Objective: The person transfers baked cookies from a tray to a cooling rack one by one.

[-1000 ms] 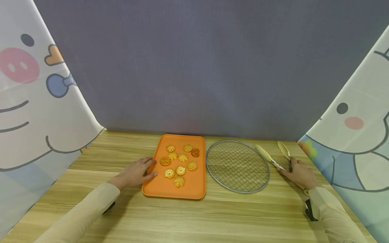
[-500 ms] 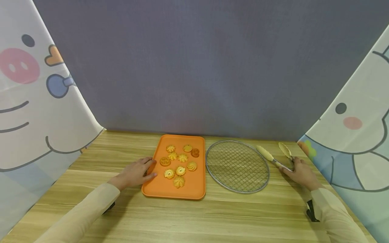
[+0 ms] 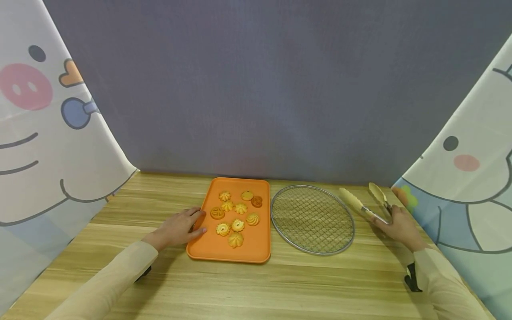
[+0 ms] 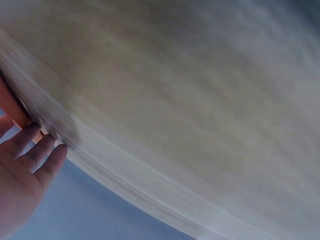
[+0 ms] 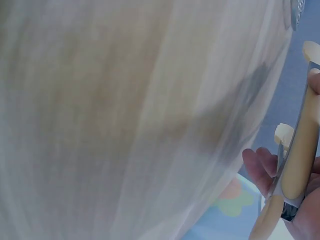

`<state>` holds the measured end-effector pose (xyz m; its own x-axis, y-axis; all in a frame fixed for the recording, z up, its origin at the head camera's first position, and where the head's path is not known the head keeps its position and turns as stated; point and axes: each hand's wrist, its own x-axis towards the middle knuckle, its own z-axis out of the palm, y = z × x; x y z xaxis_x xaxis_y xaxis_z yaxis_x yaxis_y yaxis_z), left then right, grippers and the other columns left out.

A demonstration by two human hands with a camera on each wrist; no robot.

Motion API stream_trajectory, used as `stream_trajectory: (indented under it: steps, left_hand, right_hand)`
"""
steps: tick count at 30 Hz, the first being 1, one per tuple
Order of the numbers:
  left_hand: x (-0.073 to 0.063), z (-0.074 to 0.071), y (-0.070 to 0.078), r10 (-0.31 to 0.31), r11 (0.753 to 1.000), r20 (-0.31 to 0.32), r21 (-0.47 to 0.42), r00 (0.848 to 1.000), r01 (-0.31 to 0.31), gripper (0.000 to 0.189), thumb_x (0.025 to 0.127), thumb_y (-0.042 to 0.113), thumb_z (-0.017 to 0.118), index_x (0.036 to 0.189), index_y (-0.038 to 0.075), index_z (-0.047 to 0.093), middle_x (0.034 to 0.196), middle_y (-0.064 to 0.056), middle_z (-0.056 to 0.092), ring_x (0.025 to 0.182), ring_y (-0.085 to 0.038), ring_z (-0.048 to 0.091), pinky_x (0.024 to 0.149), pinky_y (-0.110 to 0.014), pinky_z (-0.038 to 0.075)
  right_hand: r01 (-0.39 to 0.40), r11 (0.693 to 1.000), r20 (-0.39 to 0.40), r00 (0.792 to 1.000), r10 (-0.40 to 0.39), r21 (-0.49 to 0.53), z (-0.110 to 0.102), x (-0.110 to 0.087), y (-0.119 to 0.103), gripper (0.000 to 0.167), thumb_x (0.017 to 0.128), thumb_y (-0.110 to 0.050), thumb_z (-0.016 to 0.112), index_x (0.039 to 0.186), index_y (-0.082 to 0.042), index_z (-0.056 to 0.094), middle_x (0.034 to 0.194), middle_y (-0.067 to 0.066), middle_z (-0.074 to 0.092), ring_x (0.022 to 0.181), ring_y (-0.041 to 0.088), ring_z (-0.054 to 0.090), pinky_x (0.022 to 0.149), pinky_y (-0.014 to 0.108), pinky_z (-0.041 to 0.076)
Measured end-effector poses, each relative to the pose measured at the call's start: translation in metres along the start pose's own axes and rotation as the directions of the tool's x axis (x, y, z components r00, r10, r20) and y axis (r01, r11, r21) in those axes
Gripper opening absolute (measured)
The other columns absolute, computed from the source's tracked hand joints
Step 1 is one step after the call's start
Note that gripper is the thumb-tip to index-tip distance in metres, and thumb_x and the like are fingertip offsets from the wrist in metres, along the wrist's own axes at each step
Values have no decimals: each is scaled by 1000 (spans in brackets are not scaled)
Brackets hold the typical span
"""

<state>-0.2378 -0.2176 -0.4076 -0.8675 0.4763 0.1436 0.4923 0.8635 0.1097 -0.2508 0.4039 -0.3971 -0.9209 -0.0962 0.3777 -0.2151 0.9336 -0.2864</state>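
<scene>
My left hand (image 3: 176, 229) rests at the left edge of an orange tray (image 3: 252, 251), its thumb and a finger on the rim. In the left wrist view its fairly straight fingers (image 4: 44, 160) reach the tray's side (image 4: 11, 102). Several yellow and brown cookies (image 3: 238, 225) lie spread over the tray. At the far right, my right hand (image 3: 400, 229) holds a pair of tongs (image 3: 351, 199) with cream-coloured tips, arms spread apart and nothing between them. The right wrist view shows the tongs' beige handle (image 5: 300, 155) across the palm, above the table.
Between tray and tongs lies a round wire mesh rack (image 3: 313, 220) with a metal rim. The wooden table (image 3: 280, 289) ends at a grey backdrop (image 3: 256, 89). Cartoon-printed cloth panels (image 3: 460, 186) stand at both sides, the right one close to my right hand.
My right hand has taken the tongs into its grip and moved slightly right with them, raising them a little. The left hand, tray, cookies and rack stay where they were.
</scene>
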Motion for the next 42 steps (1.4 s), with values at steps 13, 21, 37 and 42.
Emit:
stream_trajectory:
  steps: [13,21,37,42]
  left_hand:
    - [0,1,0,-5,1000,5,-9,1000,5,56,90,44,52,127,3,51,132,-21,47,120,-41,45,94,-55,40]
    - [0,1,0,-14,1000,14,-3,1000,14,57,89,45,52,129,4,50,133,-21,46,121,-41,45,94,-55,40]
    - [-1,3,-1,-18,1000,28,-20,999,18,57,90,45,51,130,4,49,135,-21,44,123,-41,43,96,-56,38]
    - [0,3,-1,-21,1000,31,-18,999,22,58,90,45,51,130,4,49,135,-21,44,123,-41,42,97,-56,37]
  right_hand:
    - [70,997,-47,997,-69,41,-10,7,-12,50,77,-23,71,96,19,50,92,41,51,77,44,51,66,56,41]
    - [98,995,-76,992,-100,-28,-11,5,-28,65,70,-26,76,108,20,50,94,35,51,77,43,53,65,55,42]
    - [213,977,-63,975,-213,-6,-4,8,-59,62,66,-15,77,113,14,50,88,22,53,69,26,51,54,35,41]
    - [263,964,-88,960,-266,-41,-1,10,-72,59,65,-15,77,113,9,53,84,14,55,65,16,45,52,28,36]
